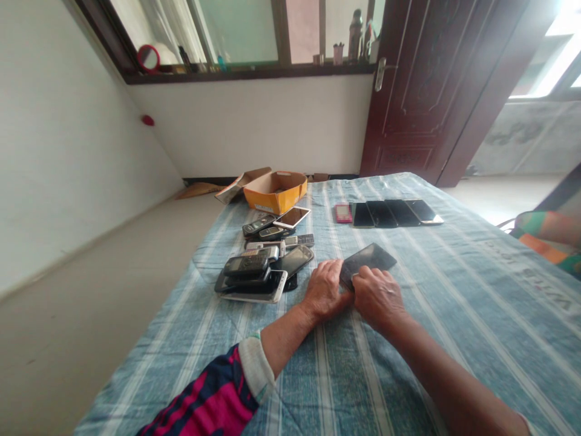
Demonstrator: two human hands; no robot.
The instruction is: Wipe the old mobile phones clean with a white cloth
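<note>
Two bare hands meet over a slim, dark phone [371,260] in the middle of the bed-like surface, which is spread with a blue striped cloth [336,387]. This phone is a flat rectangle with crisp corners, its smooth face a dull grey-black with a soft sheen; it lies at a slant, its far end pointing right. The left hand [324,290] rests with bent fingers against its left edge, the thumb stretched toward the near end. The right hand [377,295] has curled fingers over the near end and seems to grasp it, though the fingertips are partly hidden, so I cannot tell how firmly. A knitted-looking pale cuff [258,363] ends the pink and navy striped sleeve [206,396] on the left arm.

The cloth is matt and lightly creased, with pale bands running away from the near side. To the left lies a loose heap of phones [247,266], mixing chunky keypad bodies with glossy flat slabs. Beyond it stands an open yellow cardboard box [275,201] with a brown inside. Far right of the hands, four glassy black phones [381,214] overlap in a neat row, a small pink-edged rectangle [344,212] at its left end.
</note>
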